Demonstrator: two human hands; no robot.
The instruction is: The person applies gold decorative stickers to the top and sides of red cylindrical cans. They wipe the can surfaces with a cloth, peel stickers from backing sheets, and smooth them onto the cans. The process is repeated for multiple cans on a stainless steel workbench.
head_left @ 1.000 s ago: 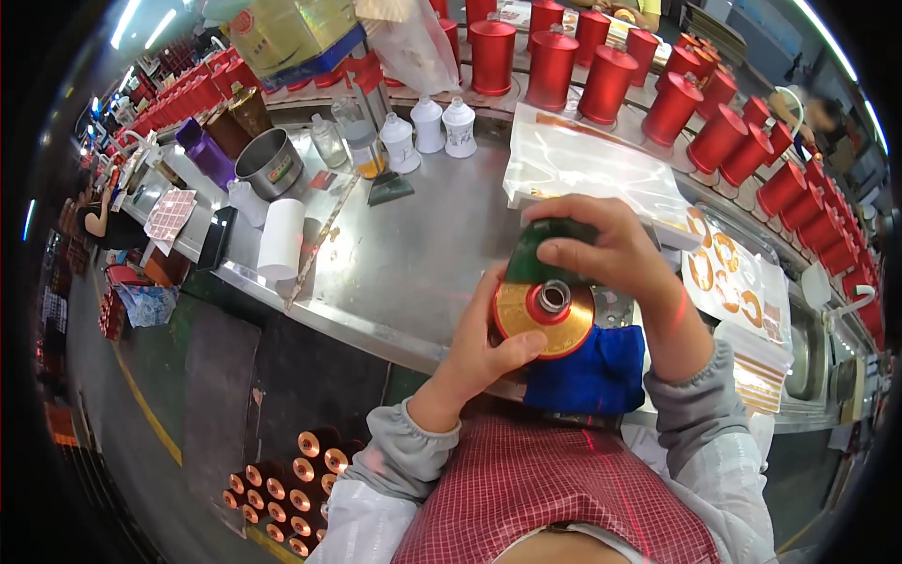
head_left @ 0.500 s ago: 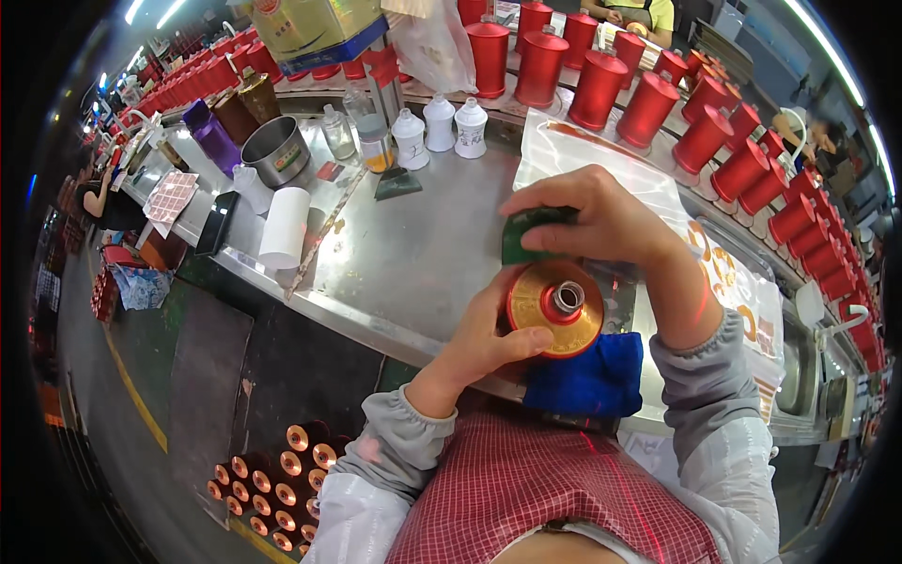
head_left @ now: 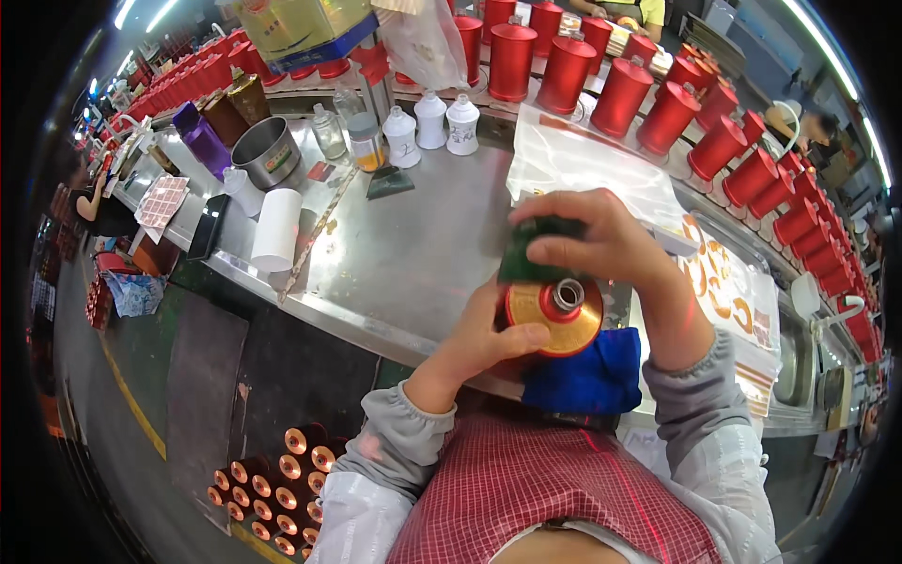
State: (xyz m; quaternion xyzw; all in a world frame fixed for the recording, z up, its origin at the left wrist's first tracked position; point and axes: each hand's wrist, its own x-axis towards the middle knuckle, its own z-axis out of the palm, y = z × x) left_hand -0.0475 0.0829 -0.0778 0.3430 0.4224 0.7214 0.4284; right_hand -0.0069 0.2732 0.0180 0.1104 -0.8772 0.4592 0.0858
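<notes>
My left hand [head_left: 481, 334] is wrapped round a red bottle [head_left: 575, 333] with a gold top and a bare, open neck, its thumb lying on the gold rim. In my right hand [head_left: 601, 235] a dark green flat scraper [head_left: 520, 258] is pinched between thumb and fingers. The scraper's lower edge is at the far side of the bottle, just beyond the neck; whether it touches there I cannot tell. A blue cloth [head_left: 587, 378] lies under and beside the bottle at the near table edge.
On the metal table [head_left: 413, 249] stand white bottles [head_left: 430, 122], a steel pot [head_left: 266, 155] and a white roll [head_left: 277, 230]. Another green piece [head_left: 390, 182] lies there. Sheets of gold-brown decals [head_left: 719, 282] are at right. Red bottles [head_left: 567, 75] line a conveyor behind. Several copper-ended bottles [head_left: 263, 493] stand low at left.
My right hand has brought the green scraper from the bottle's far left side up and over to its far rim, tilting it. My left hand still holds the bottle in place.
</notes>
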